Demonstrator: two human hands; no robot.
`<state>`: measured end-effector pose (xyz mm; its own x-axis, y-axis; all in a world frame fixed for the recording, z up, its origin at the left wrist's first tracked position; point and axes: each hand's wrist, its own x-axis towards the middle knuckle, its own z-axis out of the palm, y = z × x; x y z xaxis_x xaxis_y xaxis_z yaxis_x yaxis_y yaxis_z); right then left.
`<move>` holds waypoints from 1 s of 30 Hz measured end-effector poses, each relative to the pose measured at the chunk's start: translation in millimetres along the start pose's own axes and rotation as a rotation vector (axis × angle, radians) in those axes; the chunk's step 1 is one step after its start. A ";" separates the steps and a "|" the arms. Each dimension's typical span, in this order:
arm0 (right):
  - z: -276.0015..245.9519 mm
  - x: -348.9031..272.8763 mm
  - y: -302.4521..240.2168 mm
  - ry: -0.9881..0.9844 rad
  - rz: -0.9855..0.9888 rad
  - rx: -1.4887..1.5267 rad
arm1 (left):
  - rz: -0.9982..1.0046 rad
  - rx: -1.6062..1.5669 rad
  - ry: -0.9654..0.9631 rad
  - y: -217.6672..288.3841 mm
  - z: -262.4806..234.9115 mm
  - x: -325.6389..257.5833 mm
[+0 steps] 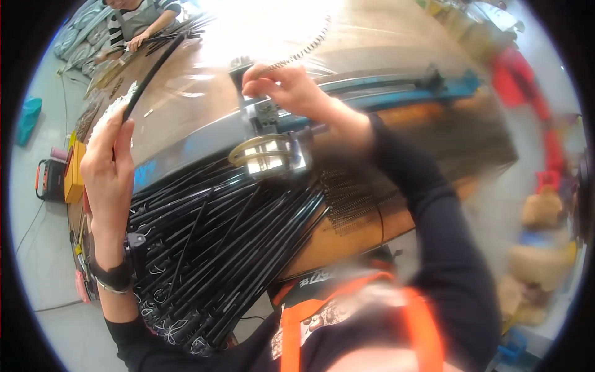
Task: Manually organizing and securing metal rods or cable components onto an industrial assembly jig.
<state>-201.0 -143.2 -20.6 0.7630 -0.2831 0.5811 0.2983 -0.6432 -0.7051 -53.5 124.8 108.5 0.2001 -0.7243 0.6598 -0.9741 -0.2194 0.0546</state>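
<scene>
Black long sleeves, orange apron straps, wristband (113, 277)

A heap of black rods (229, 248) lay near on the brown table (384, 43). Far left, another person (139, 18) worked; an orange box (74, 170) sat left.

Your items: one thin black rod (152, 74), slanted up-right over the bench; one coiled metal spring (304, 51), stretched diagonally.

Blur and hidden parts around our hands

Right of our right hand (291, 90) the piled goods (539, 211) blur beyond telling; its fingertips hide what they pinch, and our left hand (108, 164) covers the black rod's (152, 74) lower end.
</scene>
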 end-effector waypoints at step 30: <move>-223.5 -123.0 70.6 0.070 -0.008 -1.078 | 0.133 -0.147 -0.293 -16.3 141.8 -20.4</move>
<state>-401.9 -312.9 -51.0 0.7185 -0.2938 0.6305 -0.3843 -0.9232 0.0077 -26.8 50.5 -12.2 0.0711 -0.9017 0.4264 -0.9942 -0.0292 0.1040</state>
